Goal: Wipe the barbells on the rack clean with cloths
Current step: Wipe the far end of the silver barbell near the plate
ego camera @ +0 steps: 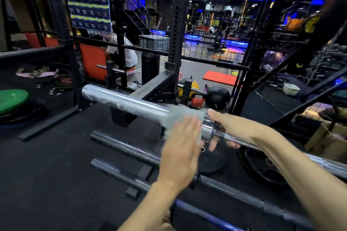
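Nearby, box marked "03"; wall chart numbered 01–18

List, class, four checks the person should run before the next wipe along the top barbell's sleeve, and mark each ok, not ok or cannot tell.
1. Right hand grips the top barbell just past the collar: ok.
2. Left hand lies flat against the cloth: ok.
3. Cloth touches the sleeve: ok.
4. Sleeve clean to its end: not ok, whitish smears show.
5. Cloth wraps underneath the sleeve: cannot tell, blurred.
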Motion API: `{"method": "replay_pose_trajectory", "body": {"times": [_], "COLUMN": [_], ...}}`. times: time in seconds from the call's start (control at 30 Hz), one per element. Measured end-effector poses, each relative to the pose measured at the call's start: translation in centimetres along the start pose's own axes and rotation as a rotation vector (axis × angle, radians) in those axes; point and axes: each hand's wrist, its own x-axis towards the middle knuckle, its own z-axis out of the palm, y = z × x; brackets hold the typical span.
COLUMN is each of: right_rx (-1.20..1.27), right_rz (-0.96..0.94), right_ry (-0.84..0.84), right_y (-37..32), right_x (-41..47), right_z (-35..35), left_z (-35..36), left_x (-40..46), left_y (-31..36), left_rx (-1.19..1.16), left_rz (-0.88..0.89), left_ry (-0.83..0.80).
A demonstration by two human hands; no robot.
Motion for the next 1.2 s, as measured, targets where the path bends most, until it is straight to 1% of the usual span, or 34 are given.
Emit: {"method": "replay_pose_trajectory", "body": {"times": [0.07, 0.1, 0.13, 0.2, 0.23, 0.27, 0.33, 0.4, 0.43, 0.47, 0.53, 0.57, 0.6, 0.63, 0.7, 0.73, 0.8, 0.83, 0.87, 0.93, 0.97, 1.0, 1.07, 1.1, 1.13, 1.17, 1.2], "right_rx": [-0.019, -0.021, -0.030, -0.055, -0.068, -0.087, -0.144, -0.234, -0.271, -0.301, -0.383, -0.416, -0.437, -0.438, -0.399, -0.382, -0.358, -0.347, -0.322, -0.206, -0.136, -0.078, 0.001, 0.029, 0.044, 0.050, 0.042], "right_rz": [0.003, 0.018, 0.034, 0.052, 0.046, 0.026, -0.016, -0.063, -0.112, -0.188, -0.301, -0.316, -0.315, -0.320, -0.372, -0.392, -0.368, -0.332, -0.294, -0.238, -0.209, -0.181, -0.143, -0.132, -0.123, -0.113, -0.101], "right_ry": [0.003, 0.005, -0.002, -0.003, 0.008, 0.027, 0.093, 0.204, 0.236, 0.248, 0.273, 0.284, 0.299, 0.316, 0.322, 0.307, 0.286, 0.264, 0.232, 0.165, 0.132, 0.110, 0.074, 0.058, 0.047, 0.043, 0.039], "right_y": [0.2, 0.2, 0.3, 0.5, 0.5, 0.5, 0.3, 0.6, 0.8, 1.2, 1.6, 1.8, 2.1, 2.1, 2.3, 2.2, 2.1, 2.0, 1.9, 1.6, 1.6, 1.6, 1.6, 1.7, 1.7, 1.7, 1.7], "right_x": [0.2, 0.1, 0.1, 0.2, 0.2, 0.2, 0.1, 0.0, -0.2, -0.4, -0.9, -0.9, -0.7, -0.6, -0.3, -0.3, -0.3, -0.3, -0.2, 0.1, 0.3, 0.5, 0.8, 0.9, 0.9, 1.0, 0.9], "right_z": [0.0, -0.1, -0.2, -0.2, -0.1, 0.1, 0.6, 0.8, 0.8, 0.7, 0.7, 0.8, 0.8, 0.8, 0.9, 0.9, 0.7, 0.5, 0.4, 0.2, 0.1, 0.1, 0.1, 0.2, 0.2, 0.1, 0.0], "left_z": [-0.6, -1.3, -1.9, -2.0, -1.2, -0.2, 1.2, -0.1, -1.1, -2.0, -3.2, -3.2, -2.6, -1.7, -0.2, -0.4, -1.8, -2.6, -3.3, -3.6, -3.1, -2.2, -0.6, -0.7, -1.3, -2.0, -2.6], "left_x": [0.2, 0.7, 1.1, 1.7, 1.6, 1.2, -0.5, -0.4, -0.2, 0.0, 0.7, 0.9, 0.9, 0.6, -0.5, -0.5, 0.3, 0.8, 1.3, 2.0, 2.2, 1.9, 0.5, 0.0, 0.1, 0.4, 0.7], "left_y": [-1.3, -3.0, -4.2, -4.3, -2.9, -1.0, 1.0, -1.2, -3.0, -4.7, -6.5, -6.0, -4.7, -3.2, -1.1, -1.0, -3.1, -4.2, -5.3, -5.5, -4.3, -2.9, -0.5, -0.6, -1.7, -3.3, -4.5], "left_rx": [0.028, 0.063, 0.077, 0.026, -0.007, -0.023, -0.058, -0.005, 0.057, 0.098, 0.083, 0.051, 0.028, 0.015, -0.003, 0.000, 0.061, 0.079, 0.072, 0.006, -0.028, -0.046, -0.057, -0.040, 0.011, 0.080, 0.132], "left_rz": [0.168, 0.189, 0.130, -0.129, -0.206, -0.202, -0.041, 0.115, 0.157, 0.136, -0.067, -0.184, -0.233, -0.197, 0.014, 0.114, 0.240, 0.213, 0.106, -0.176, -0.241, -0.203, 0.013, 0.114, 0.199, 0.260, 0.254], "left_ry": [-0.062, -0.041, 0.008, 0.134, 0.152, 0.118, 0.013, -0.047, -0.041, -0.024, 0.069, 0.108, 0.105, 0.068, -0.040, -0.084, -0.086, -0.054, 0.005, 0.125, 0.126, 0.081, -0.048, -0.087, -0.110, -0.098, -0.064]}}
